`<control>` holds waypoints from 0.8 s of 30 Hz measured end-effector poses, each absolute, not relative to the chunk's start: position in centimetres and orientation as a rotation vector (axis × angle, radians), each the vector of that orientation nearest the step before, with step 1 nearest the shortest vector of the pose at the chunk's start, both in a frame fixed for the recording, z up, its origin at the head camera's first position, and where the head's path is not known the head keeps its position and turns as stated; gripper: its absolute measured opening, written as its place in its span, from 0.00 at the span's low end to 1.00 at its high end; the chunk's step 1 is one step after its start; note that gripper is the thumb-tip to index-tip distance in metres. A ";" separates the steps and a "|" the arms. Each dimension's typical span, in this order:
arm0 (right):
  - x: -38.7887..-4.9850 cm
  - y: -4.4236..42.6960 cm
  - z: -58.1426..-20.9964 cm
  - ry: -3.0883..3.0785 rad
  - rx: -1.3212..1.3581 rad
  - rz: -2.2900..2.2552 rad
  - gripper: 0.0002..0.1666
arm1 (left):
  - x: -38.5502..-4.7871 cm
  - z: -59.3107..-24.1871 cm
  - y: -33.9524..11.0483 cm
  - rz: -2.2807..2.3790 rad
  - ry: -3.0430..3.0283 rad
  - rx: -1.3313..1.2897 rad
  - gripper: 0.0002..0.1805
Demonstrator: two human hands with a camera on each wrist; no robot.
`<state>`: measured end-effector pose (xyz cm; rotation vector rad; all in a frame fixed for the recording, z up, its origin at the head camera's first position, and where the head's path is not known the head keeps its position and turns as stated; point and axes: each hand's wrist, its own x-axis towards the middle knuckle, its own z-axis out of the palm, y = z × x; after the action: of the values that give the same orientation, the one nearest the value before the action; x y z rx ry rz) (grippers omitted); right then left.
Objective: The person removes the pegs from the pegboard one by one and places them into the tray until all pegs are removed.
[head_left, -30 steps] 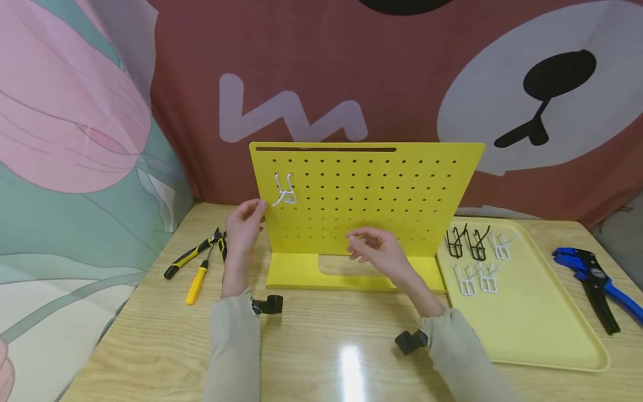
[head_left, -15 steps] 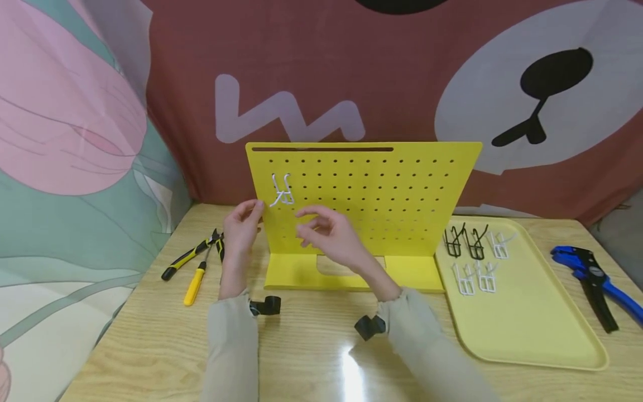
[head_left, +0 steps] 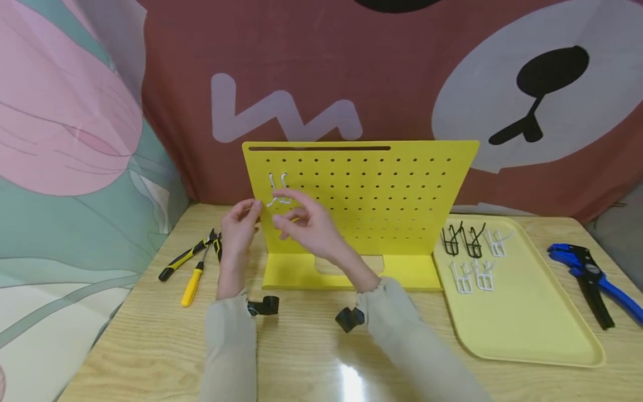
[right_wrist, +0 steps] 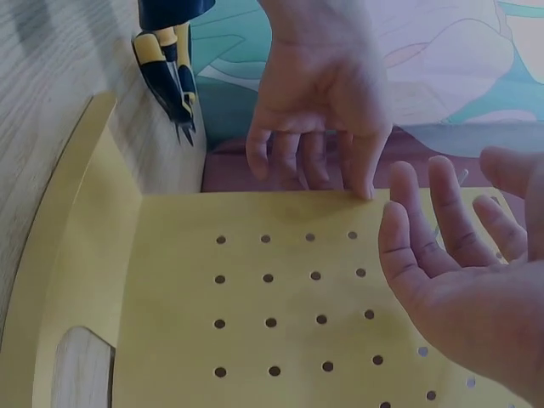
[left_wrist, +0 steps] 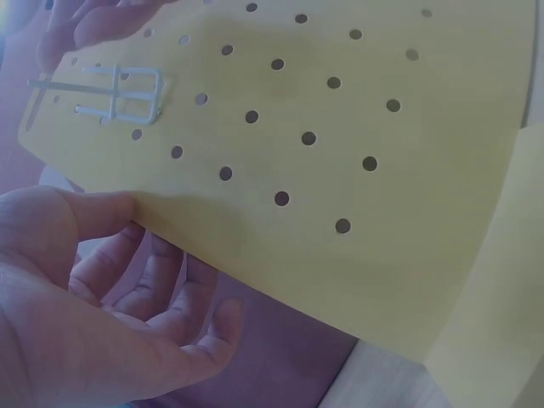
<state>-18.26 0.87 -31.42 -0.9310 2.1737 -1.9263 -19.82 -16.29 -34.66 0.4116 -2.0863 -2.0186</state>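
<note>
A yellow pegboard (head_left: 374, 192) stands upright on its yellow base. At its left edge, my left hand (head_left: 238, 228) grips the board, thumb on the front and the other fingers behind, as the left wrist view shows. A white wire hook (left_wrist: 115, 92) hangs near the upper left corner, its two prongs in holes. My right hand (head_left: 315, 228) is raised in front of the board just below and right of that hook, with thumb and fingers spread and nothing between them. In the head view its index finger partly covers the hook; in the left wrist view fingers appear close above it.
To the right lies a pale yellow tray (head_left: 527, 324) with black wire hooks (head_left: 472, 241) and white wire hooks (head_left: 462, 279). Beyond it is a blue wire stripper (head_left: 585, 273). Pliers (head_left: 183, 262) and a yellow-handled screwdriver (head_left: 192, 287) lie on the left.
My right hand has moved left across the front of the board, from near its middle to the white hook. The left hand has kept its place at the edge.
</note>
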 end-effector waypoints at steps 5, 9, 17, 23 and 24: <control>-18.1 0.2 -31.3 2.199 -0.896 -1.852 0.28 | -19.8 -34.8 -16.4 -2.025 -2.073 0.386 0.20; -18.1 -0.2 -31.3 2.281 -0.844 -1.875 0.23 | -19.8 -34.8 -16.3 -2.025 -2.066 0.377 0.19; -18.2 -0.4 -30.9 2.356 -0.756 -1.995 0.16 | -19.9 -34.7 -16.3 -2.015 -2.076 0.383 0.20; -18.4 -0.2 -30.9 2.390 -0.723 -1.972 0.14 | -19.9 -34.7 -16.3 -2.010 -2.084 0.385 0.20; -18.4 -0.2 -30.9 2.392 -0.719 -1.964 0.14 | -19.9 -34.7 -16.3 -2.009 -2.086 0.390 0.20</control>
<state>-18.38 -0.20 -30.91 -0.7187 2.3920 -1.9640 -19.89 -16.28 -34.69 0.3895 -2.0860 -2.0086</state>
